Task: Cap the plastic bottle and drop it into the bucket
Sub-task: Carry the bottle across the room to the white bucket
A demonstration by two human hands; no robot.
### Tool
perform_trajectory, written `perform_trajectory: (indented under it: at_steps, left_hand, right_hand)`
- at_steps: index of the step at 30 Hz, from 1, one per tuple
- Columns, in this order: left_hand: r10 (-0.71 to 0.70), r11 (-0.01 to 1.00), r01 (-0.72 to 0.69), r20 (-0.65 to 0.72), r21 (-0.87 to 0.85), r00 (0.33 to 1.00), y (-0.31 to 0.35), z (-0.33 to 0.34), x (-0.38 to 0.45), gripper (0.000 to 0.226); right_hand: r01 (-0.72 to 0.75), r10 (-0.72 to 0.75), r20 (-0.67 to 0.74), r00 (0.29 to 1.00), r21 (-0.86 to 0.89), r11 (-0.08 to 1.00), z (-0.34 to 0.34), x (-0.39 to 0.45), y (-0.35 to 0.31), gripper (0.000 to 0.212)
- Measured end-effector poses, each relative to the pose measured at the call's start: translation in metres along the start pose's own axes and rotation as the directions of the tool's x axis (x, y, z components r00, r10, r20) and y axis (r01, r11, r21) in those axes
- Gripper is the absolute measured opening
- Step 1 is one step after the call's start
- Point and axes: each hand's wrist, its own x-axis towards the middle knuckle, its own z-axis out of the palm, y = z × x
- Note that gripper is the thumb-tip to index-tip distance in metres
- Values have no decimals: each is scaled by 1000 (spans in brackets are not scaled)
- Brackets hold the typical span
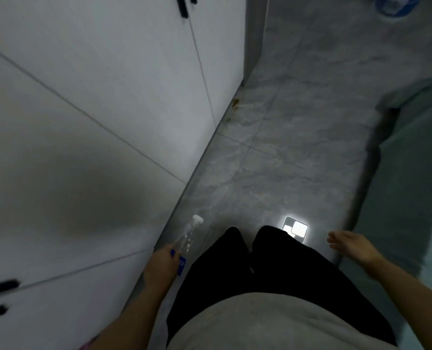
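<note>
A clear plastic bottle [187, 239] with a white cap on its neck and a blue label points forward and up from my left hand [162, 263], which grips it around the lower body near the label. My right hand [351, 246] hangs free on the right at about the same height, fingers loosely apart and holding nothing. A blue and white round object [396, 6] shows at the top right corner, cut off by the frame edge; I cannot tell whether it is the bucket.
White cabinet doors [96, 109] with black handles run along the left side. Grey marbled floor tiles [285, 147] stretch ahead, with a bright light reflection [295, 228] near my legs. A green-grey doorway or wall [412, 173] borders the right.
</note>
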Motion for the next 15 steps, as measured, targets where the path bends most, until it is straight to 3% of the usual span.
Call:
perform_trajectory:
  at_steps: [2, 4, 8, 10, 12, 15]
  left_hand:
    - [47, 998, -47, -6, 32, 999, 15, -14, 0, 31]
    - [178, 970, -186, 64, 154, 982, 112, -28, 63, 32]
    - [232, 943, -242, 71, 228, 970, 135, -36, 75, 31]
    - [251, 938, -263, 80, 227, 965, 170, -30, 93, 31]
    - [270, 939, -280, 75, 201, 960, 216, -27, 107, 30]
    - [323, 923, -334, 88, 190, 942, 276, -19, 116, 28]
  right_hand:
    - [2, 0, -35, 999, 62, 998, 3, -7, 10, 32]
    - [-152, 173, -86, 981, 212, 966, -39, 3, 21, 33]
    - [-117, 169, -131, 977, 336, 935, -38, -11, 43, 68]
    - [-198, 254, -103, 962, 376, 905, -53, 3, 53, 51]
    - [-169, 224, -130, 966, 342, 925, -74, 21, 52, 32]
    - [-138, 205, -139, 969, 382, 914, -118, 48, 22, 27]
